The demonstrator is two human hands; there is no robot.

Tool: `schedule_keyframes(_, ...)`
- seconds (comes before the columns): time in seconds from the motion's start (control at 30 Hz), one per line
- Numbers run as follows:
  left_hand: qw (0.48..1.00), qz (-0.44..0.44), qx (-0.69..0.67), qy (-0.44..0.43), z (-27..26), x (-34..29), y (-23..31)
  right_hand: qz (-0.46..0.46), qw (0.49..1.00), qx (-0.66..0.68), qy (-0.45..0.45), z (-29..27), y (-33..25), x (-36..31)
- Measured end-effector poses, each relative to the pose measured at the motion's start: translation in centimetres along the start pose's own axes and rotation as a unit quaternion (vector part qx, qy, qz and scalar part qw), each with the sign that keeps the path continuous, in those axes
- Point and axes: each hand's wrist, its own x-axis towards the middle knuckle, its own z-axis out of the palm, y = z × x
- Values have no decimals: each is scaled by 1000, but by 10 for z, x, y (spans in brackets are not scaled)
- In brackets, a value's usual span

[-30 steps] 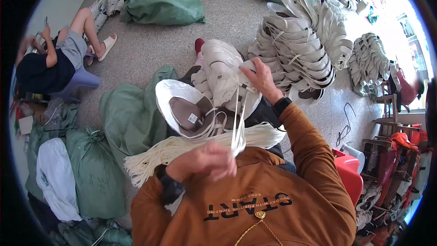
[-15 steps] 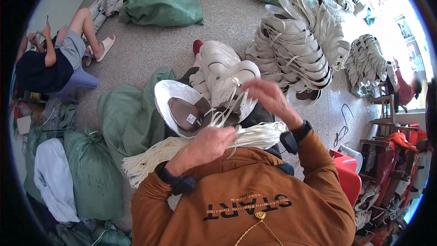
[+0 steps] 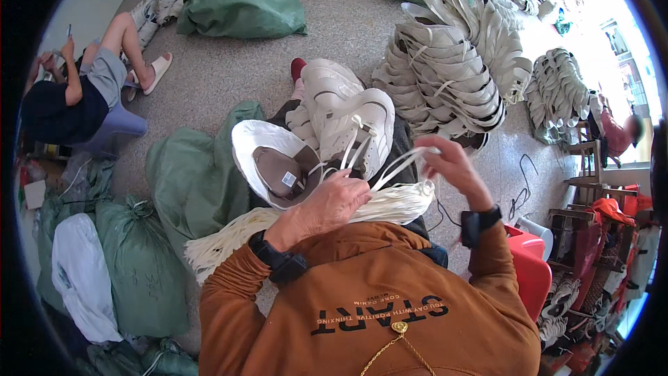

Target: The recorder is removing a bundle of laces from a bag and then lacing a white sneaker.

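White shoe uppers lie in a pile on my lap. Nearest to me, one upper gapes open at the left, showing its grey lining and a small label. A white shoelace runs from the eyelets of an upper to both hands. My left hand is closed in a pinch on the lace, close to the shoe opening. Off to the right, my right hand grips the lace, drawn out in loops. Beneath my hands, a thick bundle of cream shoelaces lies across my lap.
Stacks of nested uppers stand on the floor ahead right. Green sacks lie ahead and along the left. A seated person is at far left. A red stool stands by my right elbow.
My right hand has moved right and slightly down, away from the upper, drawing the lace out into long loops. My left hand has shifted slightly right and up.
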Motion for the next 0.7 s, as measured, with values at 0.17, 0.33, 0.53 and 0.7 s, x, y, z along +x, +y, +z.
schedule_keyframes(0.17, 999, -5, -36, 12, 0, 3, 7, -177, 932, -292, 124, 53, 23, 66)
schedule_keyframes(0.33, 998, -22, -59, 20, 1, 0, 7, -208, 914, -331, 113, 57, 36, 94)
schedule_keyframes(0.53, 983, -94, -153, 29, -9, 0, 10, -171, 943, -281, 41, 42, 28, 93)
schedule_keyframes(0.7, 963, -145, -228, 24, -20, 7, 11, -174, 944, -278, 29, 37, 28, 93)
